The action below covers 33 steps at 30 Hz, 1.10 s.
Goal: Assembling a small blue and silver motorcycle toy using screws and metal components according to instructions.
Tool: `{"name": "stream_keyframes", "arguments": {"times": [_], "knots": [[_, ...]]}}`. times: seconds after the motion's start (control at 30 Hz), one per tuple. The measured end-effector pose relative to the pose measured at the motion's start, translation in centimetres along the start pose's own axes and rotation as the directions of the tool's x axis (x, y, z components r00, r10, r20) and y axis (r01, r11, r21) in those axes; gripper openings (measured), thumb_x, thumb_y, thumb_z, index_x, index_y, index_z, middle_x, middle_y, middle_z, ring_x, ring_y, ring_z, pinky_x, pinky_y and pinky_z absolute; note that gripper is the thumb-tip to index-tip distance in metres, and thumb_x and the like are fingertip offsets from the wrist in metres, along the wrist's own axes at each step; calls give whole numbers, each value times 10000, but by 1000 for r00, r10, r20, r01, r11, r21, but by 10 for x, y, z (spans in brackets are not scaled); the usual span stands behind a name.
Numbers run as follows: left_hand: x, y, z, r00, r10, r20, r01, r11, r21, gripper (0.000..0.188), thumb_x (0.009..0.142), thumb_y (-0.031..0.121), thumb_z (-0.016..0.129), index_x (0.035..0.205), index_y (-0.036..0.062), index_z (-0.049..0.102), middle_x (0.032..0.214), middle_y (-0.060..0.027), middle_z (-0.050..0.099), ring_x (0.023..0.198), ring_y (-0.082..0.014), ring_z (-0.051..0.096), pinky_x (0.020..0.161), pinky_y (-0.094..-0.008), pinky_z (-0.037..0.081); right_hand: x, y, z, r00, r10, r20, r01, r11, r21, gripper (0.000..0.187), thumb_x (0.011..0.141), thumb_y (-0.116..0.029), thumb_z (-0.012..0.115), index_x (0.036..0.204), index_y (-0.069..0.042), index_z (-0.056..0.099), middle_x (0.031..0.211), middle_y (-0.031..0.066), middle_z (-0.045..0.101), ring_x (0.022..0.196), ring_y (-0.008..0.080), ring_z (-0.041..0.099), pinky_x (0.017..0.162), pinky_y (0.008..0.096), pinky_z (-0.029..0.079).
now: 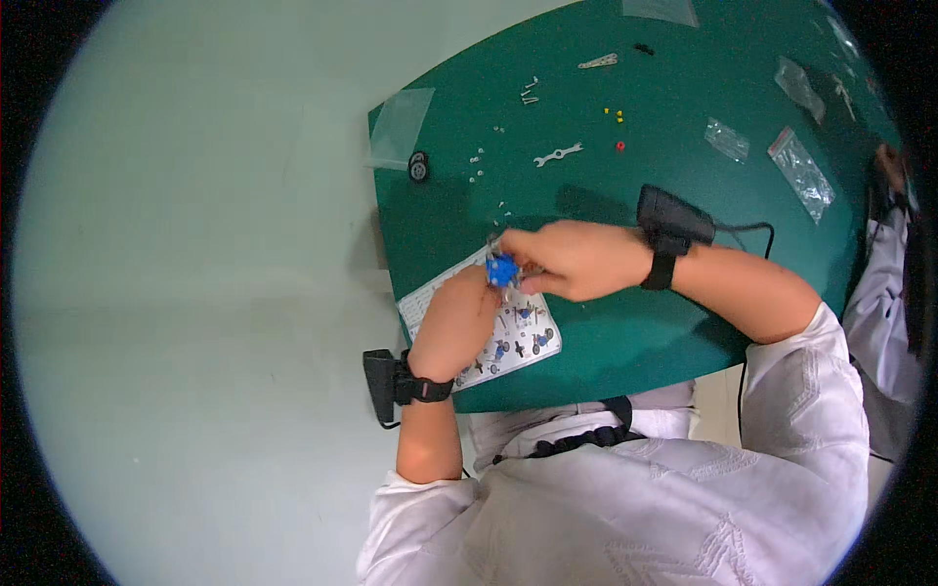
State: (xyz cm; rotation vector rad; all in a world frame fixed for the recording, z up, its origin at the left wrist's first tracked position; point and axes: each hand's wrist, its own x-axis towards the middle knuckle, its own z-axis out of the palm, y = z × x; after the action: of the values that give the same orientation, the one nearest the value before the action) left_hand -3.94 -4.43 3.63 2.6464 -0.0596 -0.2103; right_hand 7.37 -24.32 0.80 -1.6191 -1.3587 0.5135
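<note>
The small blue assembly [503, 271], with some grey or metallic bits around it, sits between the two hands, right at their fingertips and above the far part of a printed sheet. The left hand [457, 317] is curled in from the near left and holds it, though its fingertips are mostly hidden; the right hand [586, 259] comes in from the right, thumb and fingers drawn narrow on the assembly's right side, their exact grip too small to make out. Under the left hand lies the printed sheet [532, 342], its pictures showing below both hands on the green table [664, 327]. Just beyond the fingertips are tiny metal parts, and farther out a double-ended wrench [558, 154], with screws [530, 95] farther still. A red ring [620, 146] and yellow pieces [618, 115] lie beyond the right hand, while the black wheels [418, 167] stand beyond the left hand, near the table's edge. Clear bags [801, 174] lie well apart, beyond the right wrist and to its right.
</note>
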Motion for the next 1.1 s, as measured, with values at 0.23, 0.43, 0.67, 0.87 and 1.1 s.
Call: {"name": "stream_keyframes", "arguments": {"times": [0.23,0.43,0.67,0.87,1.1], "knots": [[2,-34,-47,998,-46,-51,49,997,67,231,965,163,527,861,-21,621,771,-176,667,728,-335,667,657,-403,503,1,0,1,988,16,151,13,982,-191,318,849,-122,667,1076,-2,479,929,220,609,928,439,599,729,492,480],[69,-85,-25,983,83,-164,-5,905,425,175,943,224,593,953,51,612,905,-154,662,854,-367,644,705,-471,489,7,17,-9,1000,-26,-14,29,963,269,259,911,-139,671,1080,-10,521,860,110,694,767,202,662,710,327,502],[68,-89,-43,921,290,-262,-202,927,316,166,919,201,643,996,61,602,862,-111,613,769,-290,627,646,-387,494,10,38,-30,954,288,-80,-201,817,541,233,943,-134,654,1129,-28,561,900,43,709,805,86,635,688,211,463],[93,-28,-29,920,250,-302,-345,883,-319,406,853,27,689,1238,82,571,960,-48,611,653,-77,502,561,-214,446,8,55,-33,938,270,-218,-127,852,509,386,931,-44,636,1297,8,525,1123,87,669,1031,139,639,899,278,507],[103,-35,2,987,110,-118,-156,468,-870,285,945,65,613,1211,-21,556,974,-62,652,745,-100,602,627,-249,494,9,39,-28,893,313,-322,-167,897,408,504,894,-22,675,1346,-6,454,1052,81,697,929,105,637,817,260,505]]}}
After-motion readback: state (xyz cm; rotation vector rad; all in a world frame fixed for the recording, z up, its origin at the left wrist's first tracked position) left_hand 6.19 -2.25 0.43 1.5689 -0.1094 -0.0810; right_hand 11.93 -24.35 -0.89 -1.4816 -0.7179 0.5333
